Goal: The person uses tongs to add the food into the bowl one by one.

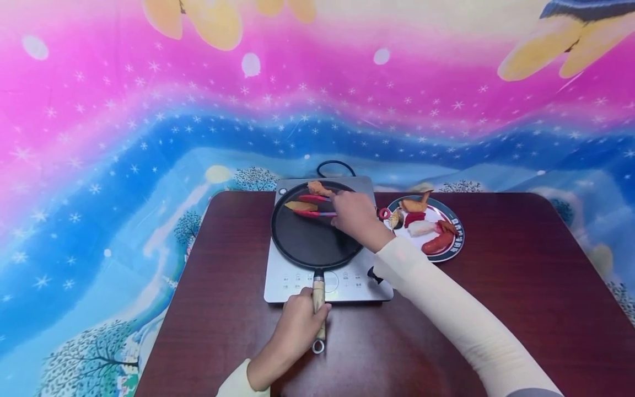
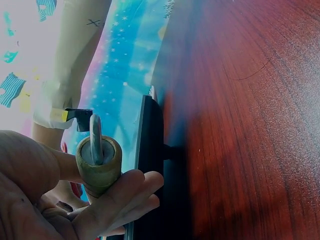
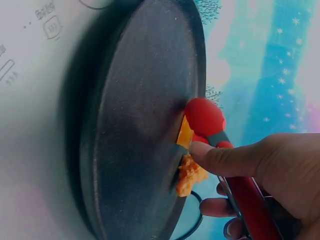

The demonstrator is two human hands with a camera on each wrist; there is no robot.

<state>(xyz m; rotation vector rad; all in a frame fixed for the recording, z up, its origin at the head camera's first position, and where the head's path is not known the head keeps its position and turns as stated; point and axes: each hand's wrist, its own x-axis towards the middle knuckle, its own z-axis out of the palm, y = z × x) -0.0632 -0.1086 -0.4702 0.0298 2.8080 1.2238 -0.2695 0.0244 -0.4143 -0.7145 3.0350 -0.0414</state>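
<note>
My left hand [image 1: 300,320] grips the wooden handle [image 1: 318,298] of a flat black frying pan [image 1: 317,242]. In the left wrist view, the fingers [image 2: 115,200] wrap the handle just below its metal hanging ring [image 2: 96,140]. My right hand [image 1: 357,216] holds red-tipped tongs [image 1: 313,198] over the far part of the pan. Their two tips lie apart, on either side of a yellow-orange food piece [image 1: 300,206]. Beyond it, at the pan's far edge, lies a breaded, fried-looking piece of food [image 3: 189,175].
Under the pan is a silver induction cooker [image 1: 275,286] with a black cable [image 1: 336,162] looping behind. To its right, a dark-rimmed plate [image 1: 461,242] bears a sausage [image 1: 439,243], a wing-like piece [image 1: 414,205] and several other foods. A printed cloth [image 1: 223,127] hangs behind the brown table [image 1: 526,264].
</note>
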